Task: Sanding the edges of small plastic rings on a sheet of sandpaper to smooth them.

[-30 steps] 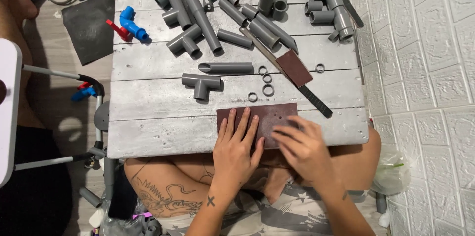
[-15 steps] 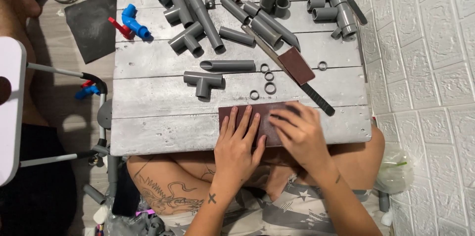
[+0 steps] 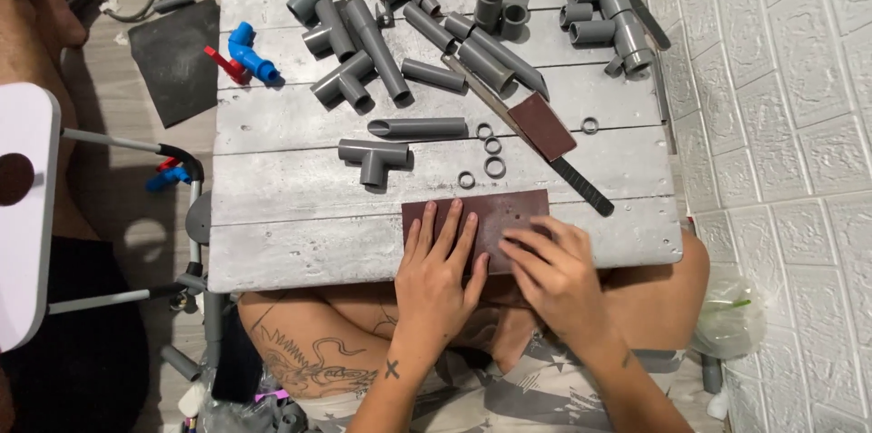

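A dark reddish-brown sheet of sandpaper (image 3: 495,210) lies flat near the front edge of a grey plank table (image 3: 300,224). My left hand (image 3: 439,269) rests palm down on its left half, fingers spread. My right hand (image 3: 554,269) presses down on its right part with the fingers bent; whatever may be under the fingertips is hidden. Just beyond the sheet lie three small grey rings (image 3: 490,147) and a grey tee fitting (image 3: 374,156).
Several grey pipe pieces and fittings (image 3: 427,24) cover the back of the table. A file with a black handle (image 3: 581,186) and a sandpaper-wrapped block (image 3: 541,126) lie diagonally at right. A blue and red valve (image 3: 245,53) sits at left. A tiled wall (image 3: 781,124) runs along the right.
My right hand has slid back toward me and to the right over the sandpaper, after reaching further up it half a second ago. My left hand has stayed in place.
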